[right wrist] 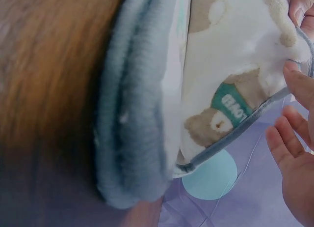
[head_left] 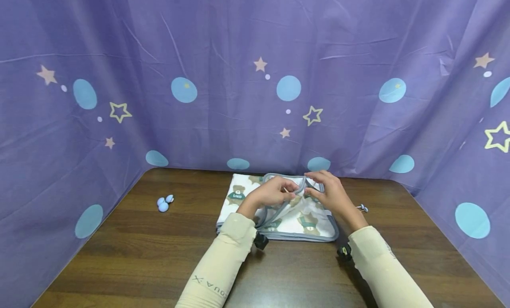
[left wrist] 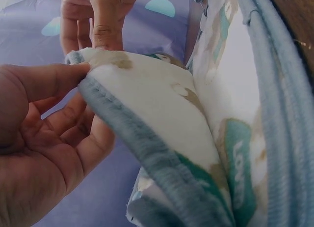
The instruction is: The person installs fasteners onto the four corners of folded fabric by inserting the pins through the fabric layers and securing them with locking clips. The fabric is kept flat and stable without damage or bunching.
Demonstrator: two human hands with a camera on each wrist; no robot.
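A folded white blanket (head_left: 292, 221) with brown bears in green shirts and grey-blue trim lies on the table, part of its top layer raised. My left hand (head_left: 275, 190) pinches the raised trimmed edge between thumb and fingers. Facing it, my right hand (head_left: 330, 193) holds the same edge close by, its thumb on the fabric. In the left wrist view the lifted layer (left wrist: 147, 94) slopes up to both hands. Stacked trim (right wrist: 132, 99) of the lower folds fills the middle of the right wrist view. Fingertips behind the fabric are partly hidden.
Several light blue round-headed pieces (head_left: 163, 205) sit on the brown table (head_left: 131, 255) at the left. More small blue-headed pins (head_left: 362, 208) lie right of the blanket, beside my right wrist. A purple curtain (head_left: 239, 55) with stars and dots surrounds the table's back and sides.
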